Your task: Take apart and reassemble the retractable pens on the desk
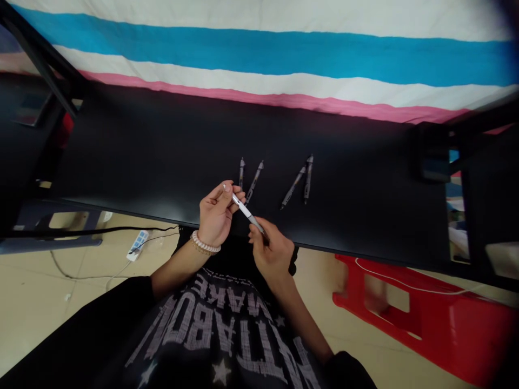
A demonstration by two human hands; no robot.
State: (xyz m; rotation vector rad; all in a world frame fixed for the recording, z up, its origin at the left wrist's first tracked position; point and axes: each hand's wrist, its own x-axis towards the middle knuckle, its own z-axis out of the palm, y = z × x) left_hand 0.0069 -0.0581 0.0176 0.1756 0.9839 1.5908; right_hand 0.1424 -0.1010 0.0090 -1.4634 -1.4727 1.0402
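A white and grey pen (pixel 244 209) is held at a slant between my two hands, over the front edge of the black table (pixel 162 151). My left hand (pixel 219 212), with a beaded bracelet at the wrist, pinches its upper left end between thumb and fingers. The fingers of my right hand (pixel 271 246) close round its lower right end and partly hide it. Just beyond my left hand lie two dark pens, one (pixel 242 173) upright in view and one (pixel 255 181) slanted. Farther right, two more dark pens (pixel 292 189) (pixel 308 180) lie close together on the table.
A striped cloth (pixel 259 51) hangs along the table's far edge. Black metal posts stand at both ends. Below the table are a red plastic stool (pixel 433 319) at the right, a dark stool (pixel 87 224) and a power strip (pixel 138 246) with cables at the left.
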